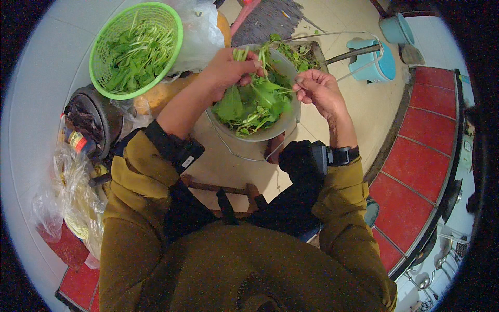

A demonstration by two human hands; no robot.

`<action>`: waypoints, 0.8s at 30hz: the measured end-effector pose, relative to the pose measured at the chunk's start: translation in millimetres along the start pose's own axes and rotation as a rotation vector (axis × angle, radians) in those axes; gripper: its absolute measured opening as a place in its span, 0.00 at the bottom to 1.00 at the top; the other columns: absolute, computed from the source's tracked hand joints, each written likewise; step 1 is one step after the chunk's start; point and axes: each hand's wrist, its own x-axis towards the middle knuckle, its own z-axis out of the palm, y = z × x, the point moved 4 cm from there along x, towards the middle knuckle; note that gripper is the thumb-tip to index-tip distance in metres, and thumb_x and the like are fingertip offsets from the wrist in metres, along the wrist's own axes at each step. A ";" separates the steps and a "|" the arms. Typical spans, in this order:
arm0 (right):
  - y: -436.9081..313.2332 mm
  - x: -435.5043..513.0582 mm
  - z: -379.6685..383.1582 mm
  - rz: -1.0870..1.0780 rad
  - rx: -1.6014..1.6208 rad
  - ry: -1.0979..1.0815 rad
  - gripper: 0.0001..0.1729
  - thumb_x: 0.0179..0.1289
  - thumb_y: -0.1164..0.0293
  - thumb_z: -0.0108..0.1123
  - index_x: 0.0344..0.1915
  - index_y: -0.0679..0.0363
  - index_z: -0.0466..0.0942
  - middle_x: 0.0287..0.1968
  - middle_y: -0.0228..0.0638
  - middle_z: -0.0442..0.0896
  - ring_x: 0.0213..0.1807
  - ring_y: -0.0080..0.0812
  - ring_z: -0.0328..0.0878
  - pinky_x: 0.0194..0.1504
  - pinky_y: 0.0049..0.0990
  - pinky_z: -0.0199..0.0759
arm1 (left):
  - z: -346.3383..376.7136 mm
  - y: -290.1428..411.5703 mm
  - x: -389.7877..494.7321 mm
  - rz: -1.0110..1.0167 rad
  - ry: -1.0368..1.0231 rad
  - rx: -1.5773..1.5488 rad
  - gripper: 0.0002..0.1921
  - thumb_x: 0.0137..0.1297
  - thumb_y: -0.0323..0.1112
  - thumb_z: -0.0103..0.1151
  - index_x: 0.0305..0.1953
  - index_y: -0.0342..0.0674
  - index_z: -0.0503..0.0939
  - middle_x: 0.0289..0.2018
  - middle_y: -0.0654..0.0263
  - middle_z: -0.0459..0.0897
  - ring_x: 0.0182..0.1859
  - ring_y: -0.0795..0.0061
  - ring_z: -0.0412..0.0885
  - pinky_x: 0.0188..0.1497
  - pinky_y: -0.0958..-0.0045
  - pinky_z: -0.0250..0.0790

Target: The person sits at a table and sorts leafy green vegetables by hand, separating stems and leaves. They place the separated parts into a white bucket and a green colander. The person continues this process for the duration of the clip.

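Observation:
My left hand [236, 70] holds a small bunch of leafy green stems over a round, pale bowl [273, 134]. Pinched between the thumb and fingers of my right hand [317, 91] is a thin stem at the bowl's right rim. Leafy greens [259, 103] lie in the bowl, partly hidden by my left hand. A green plastic colander [177, 50] at the upper left contains more greens with cut stems [136, 56].
Behind the bowl is a dustpan [321, 54] with leaf scraps. A light blue plastic stool [370, 60] and bucket [395, 29] stand at the upper right. A dark pot [103, 121] and plastic bags [74, 187] are at left; a red-tiled ledge [417, 156] runs along the right.

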 end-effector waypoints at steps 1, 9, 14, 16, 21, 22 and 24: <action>0.5 0.4 -1.6 -0.006 0.000 0.001 0.03 0.56 0.79 0.55 0.33 0.65 0.74 0.25 0.37 0.80 0.19 0.23 0.75 0.18 0.18 0.65 | -1.7 1.5 0.1 0.009 0.023 0.004 0.06 0.59 0.31 0.55 0.36 0.36 0.76 0.28 0.65 0.81 0.20 0.85 0.66 0.21 0.83 0.57; 3.9 5.2 -24.8 -0.050 -0.095 0.154 0.04 0.59 0.77 0.52 0.32 0.67 0.73 0.25 0.37 0.80 0.19 0.22 0.75 0.18 0.19 0.65 | -25.6 19.5 -1.2 0.073 0.207 -0.009 0.05 0.58 0.31 0.56 0.34 0.37 0.75 0.23 0.69 0.77 0.20 0.83 0.67 0.22 0.82 0.57; 1.9 3.8 -37.4 -0.104 -0.011 0.207 0.05 0.59 0.76 0.52 0.32 0.68 0.74 0.25 0.39 0.80 0.20 0.24 0.75 0.18 0.19 0.65 | -29.6 24.7 -2.8 -0.018 0.178 0.038 0.07 0.57 0.35 0.59 0.31 0.38 0.76 0.21 0.71 0.75 0.20 0.85 0.65 0.21 0.82 0.55; -1.1 4.1 -45.1 -0.155 0.027 0.270 0.06 0.59 0.76 0.52 0.34 0.68 0.74 0.26 0.39 0.80 0.22 0.24 0.76 0.19 0.19 0.66 | -24.2 25.2 -5.7 0.027 0.171 0.170 0.09 0.57 0.37 0.60 0.30 0.39 0.76 0.20 0.73 0.74 0.20 0.85 0.65 0.21 0.82 0.55; -8.4 6.9 -61.6 -0.330 0.027 0.474 0.16 0.57 0.78 0.53 0.46 0.68 0.72 0.32 0.44 0.81 0.29 0.28 0.79 0.25 0.22 0.71 | -13.3 19.7 -7.2 0.023 0.091 0.261 0.10 0.55 0.39 0.62 0.31 0.39 0.77 0.20 0.75 0.72 0.21 0.86 0.65 0.23 0.82 0.57; -7.0 7.7 -60.5 -0.331 -0.004 0.481 0.22 0.55 0.78 0.54 0.52 0.65 0.69 0.39 0.47 0.80 0.32 0.30 0.80 0.31 0.25 0.74 | -11.6 16.8 -6.1 -0.005 0.059 0.243 0.10 0.55 0.39 0.62 0.31 0.39 0.77 0.20 0.75 0.72 0.22 0.86 0.65 0.24 0.82 0.57; -11.1 10.6 -49.8 -0.474 -0.358 0.449 0.22 0.57 0.79 0.52 0.54 0.66 0.66 0.44 0.47 0.77 0.38 0.33 0.80 0.34 0.24 0.74 | -7.7 10.5 -4.0 -0.037 -0.009 0.230 0.10 0.56 0.39 0.62 0.32 0.40 0.77 0.21 0.76 0.72 0.22 0.86 0.66 0.24 0.82 0.58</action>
